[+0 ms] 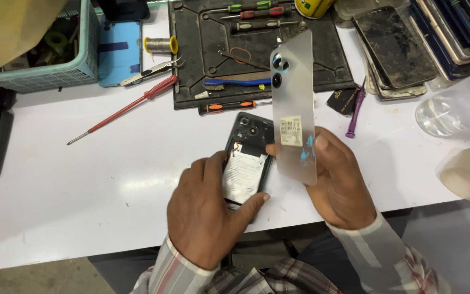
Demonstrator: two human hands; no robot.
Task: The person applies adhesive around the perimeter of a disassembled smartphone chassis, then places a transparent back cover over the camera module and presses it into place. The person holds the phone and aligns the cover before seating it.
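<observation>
My right hand [341, 185] holds a silver phone back cover [294, 106] upright, its camera holes at the top and a white sticker and blue smear near my thumb. My left hand [208, 209] grips the opened black phone [248, 155], which rests on the white table [82, 174] with its battery and camera module exposed. The cover stands just right of the phone and overlaps its right edge.
A black work mat [191, 60] at the back carries screwdrivers, a blue brush and tweezers. A red screwdriver [123, 109] lies to the left, near a teal basket [44, 71]. Stacked phones [403, 49], a purple pry tool [354, 111] and a clear bottle [452, 109] sit right.
</observation>
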